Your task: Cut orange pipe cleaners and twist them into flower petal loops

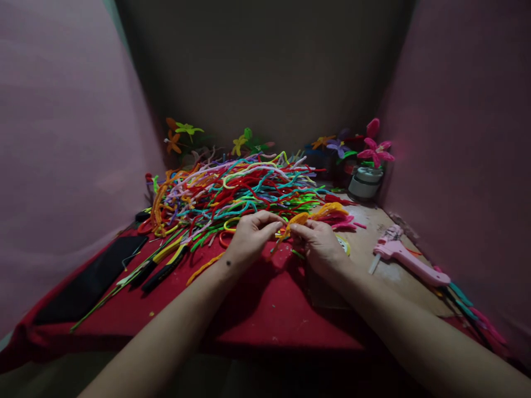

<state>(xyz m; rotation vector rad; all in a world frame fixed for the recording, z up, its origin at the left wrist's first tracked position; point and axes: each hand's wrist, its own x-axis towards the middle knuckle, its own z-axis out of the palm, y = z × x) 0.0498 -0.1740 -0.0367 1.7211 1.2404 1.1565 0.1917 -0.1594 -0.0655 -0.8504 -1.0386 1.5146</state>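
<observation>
Over the middle of the red cloth my two hands are close together at an orange pipe-cleaner piece (299, 219). My right hand (322, 246) pinches it between thumb and fingers. My left hand (254, 236) is closed in a pinch at its left side, the fingertips close to my right thumb; what exactly lies between them is small and partly hidden. Further orange pipe-cleaner pieces (334, 209) lie just beyond my right hand, beside pink ones (344, 222). Behind my hands spreads a large heap of many-coloured pipe cleaners (249, 185).
On the right, a pink glue gun (409, 258) rests on a board (365, 276). Black-and-yellow pliers (168, 268), orange-handled scissors (226, 239) and a dark flat object (91, 279) lie left. Pipe-cleaner flowers (376, 151) stand at the back; pink sheets (62, 166) flank the table.
</observation>
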